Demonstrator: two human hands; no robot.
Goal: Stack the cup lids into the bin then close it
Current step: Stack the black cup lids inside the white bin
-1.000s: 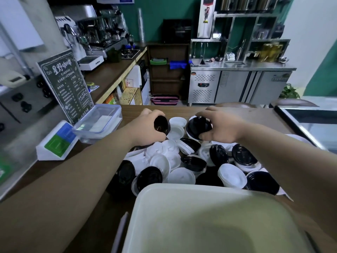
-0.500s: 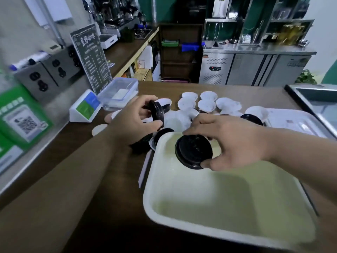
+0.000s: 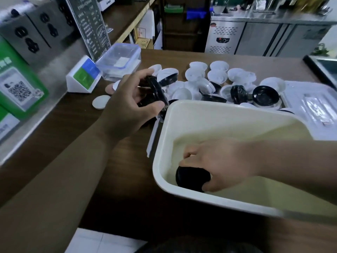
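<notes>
Left hand [image 3: 135,105], just outside the bin's [image 3: 237,111] far-left corner: fingers curled round a black lid [image 3: 157,92] held on edge, likely queued. Right hand [image 3: 224,165], inside the bin's near-left corner: grips a second black lid [image 3: 193,178] beneath its fingers, probably starting the stack. Loose lids [image 3: 218,77] beyond the far rim.

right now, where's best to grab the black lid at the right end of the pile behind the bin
Likely pinch the black lid by its rim, from above: it lies hollow side up, tilted toward you, rim exposed, while white lids crowd its sides.
</notes>
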